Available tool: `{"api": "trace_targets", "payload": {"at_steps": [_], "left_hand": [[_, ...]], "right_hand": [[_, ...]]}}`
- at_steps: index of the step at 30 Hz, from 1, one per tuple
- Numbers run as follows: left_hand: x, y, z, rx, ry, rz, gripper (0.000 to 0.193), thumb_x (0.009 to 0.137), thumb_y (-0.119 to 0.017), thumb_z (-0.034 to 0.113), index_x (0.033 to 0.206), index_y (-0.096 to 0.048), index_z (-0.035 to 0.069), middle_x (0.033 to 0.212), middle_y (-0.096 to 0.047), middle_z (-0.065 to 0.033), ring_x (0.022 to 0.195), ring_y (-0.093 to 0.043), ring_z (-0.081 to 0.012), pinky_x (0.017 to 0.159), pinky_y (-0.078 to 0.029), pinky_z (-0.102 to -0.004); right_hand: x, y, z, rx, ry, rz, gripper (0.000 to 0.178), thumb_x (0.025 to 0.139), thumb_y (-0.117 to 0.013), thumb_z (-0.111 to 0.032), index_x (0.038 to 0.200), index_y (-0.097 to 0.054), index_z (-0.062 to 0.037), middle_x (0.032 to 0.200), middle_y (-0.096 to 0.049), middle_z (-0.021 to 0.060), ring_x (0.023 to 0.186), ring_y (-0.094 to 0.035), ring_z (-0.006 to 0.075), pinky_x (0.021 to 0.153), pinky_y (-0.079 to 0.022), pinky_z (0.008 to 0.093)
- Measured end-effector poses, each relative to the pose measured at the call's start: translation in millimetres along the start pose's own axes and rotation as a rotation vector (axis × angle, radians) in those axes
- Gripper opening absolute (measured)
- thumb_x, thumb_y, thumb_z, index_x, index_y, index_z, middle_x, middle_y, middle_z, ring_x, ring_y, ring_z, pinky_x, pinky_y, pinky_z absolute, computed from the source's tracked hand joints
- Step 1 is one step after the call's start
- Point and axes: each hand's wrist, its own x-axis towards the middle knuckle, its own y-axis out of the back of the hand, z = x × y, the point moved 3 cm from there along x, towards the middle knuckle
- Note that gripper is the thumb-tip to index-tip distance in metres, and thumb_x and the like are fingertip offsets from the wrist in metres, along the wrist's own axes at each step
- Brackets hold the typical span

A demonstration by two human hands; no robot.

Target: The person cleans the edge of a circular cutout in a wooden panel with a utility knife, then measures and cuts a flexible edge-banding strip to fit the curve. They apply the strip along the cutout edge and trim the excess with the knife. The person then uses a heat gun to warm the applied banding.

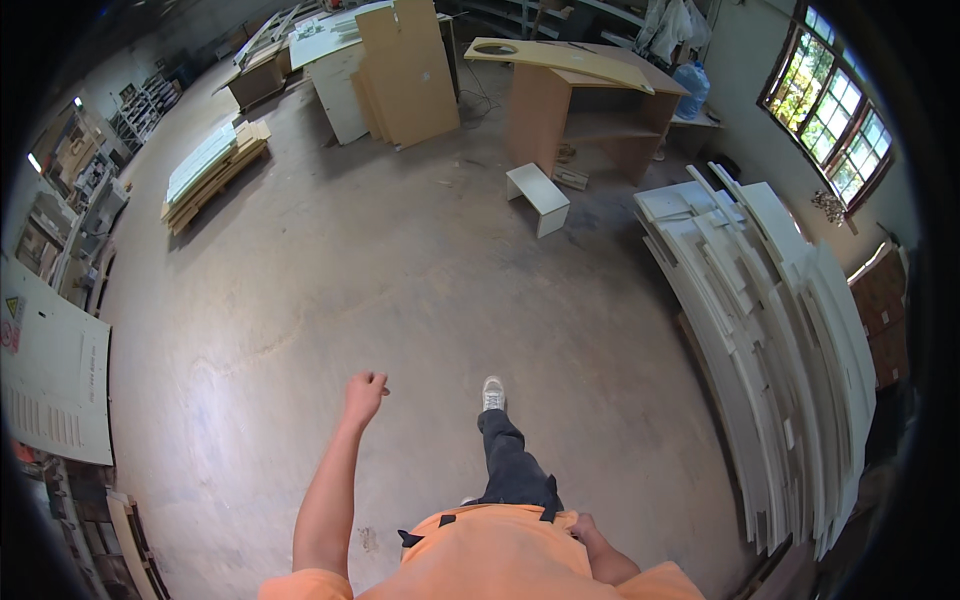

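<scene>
My left hand (367, 397) swings forward over the concrete floor (300, 300), its fingers curled in, and I see nothing held in it. Beside my right hip, against the orange shirt (490, 555), is my right hand (583, 525). Its fingers are mostly hidden, so their state and anything in them cannot be made out. One leg in dark trousers (508, 462) is stretched ahead, ending in a light shoe (493, 394). Neither hand touches any board or furniture.
Stacked white panels (770, 350) line the right side. Ahead stand a small white stool (540, 198), a wooden desk (590, 120) and leaning brown boards (410, 80). A low board pile (215, 170) lies far left; a white machine cabinet (55, 370) is at the left.
</scene>
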Motion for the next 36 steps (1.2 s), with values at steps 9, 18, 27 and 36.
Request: {"api": "trace_targets", "payload": {"at_steps": [9,18,27,36], "left_hand": [[56,-32,-61,0.359,0.678,-0.42,0.044,0.09,-0.066,0.036,0.089,-0.074,-0.007,0.085,-0.076,-0.0228,0.077,-0.077,-0.0339,0.077,-0.058,-0.0474],[150,18,-96,0.178,1.058,-0.292,0.036,0.094,-0.067,0.027,0.104,-0.071,-0.008,0.099,-0.076,-0.015,0.075,-0.076,-0.0288,0.052,-0.048,-0.0428],[600,33,-78,0.274,0.692,-0.377,0.036,0.089,-0.065,0.03,0.087,-0.074,-0.005,0.077,-0.076,-0.0195,0.072,-0.076,-0.0299,0.074,-0.059,-0.0428],[1002,32,115,-0.006,0.294,-0.12,0.035,0.094,-0.065,0.027,0.082,-0.068,-0.006,0.073,-0.073,-0.0197,0.075,-0.076,-0.0257,0.07,-0.054,-0.0382]], "right_hand": [[158,62,-471,-0.205,0.389,0.086,0.031,0.086,-0.063,-0.03,0.086,-0.075,-0.0015,0.075,-0.073,0.0159,0.071,-0.071,0.0295,0.068,-0.055,0.0423],[193,125,-935,0.107,0.723,0.148,0.018,0.097,-0.058,-0.015,0.095,-0.068,-0.0004,0.083,-0.071,0.0088,0.077,-0.07,0.018,0.071,-0.055,0.0343],[243,89,-937,-0.175,0.297,0.127,0.033,0.085,-0.07,-0.029,0.086,-0.075,0.0034,0.079,-0.073,0.0206,0.077,-0.073,0.029,0.074,-0.056,0.0421],[298,138,-987,-0.298,0.375,-0.062,0.041,0.087,-0.07,-0.038,0.093,-0.075,0.0025,0.091,-0.074,0.0255,0.089,-0.073,0.0413,0.078,-0.057,0.0469]]}}
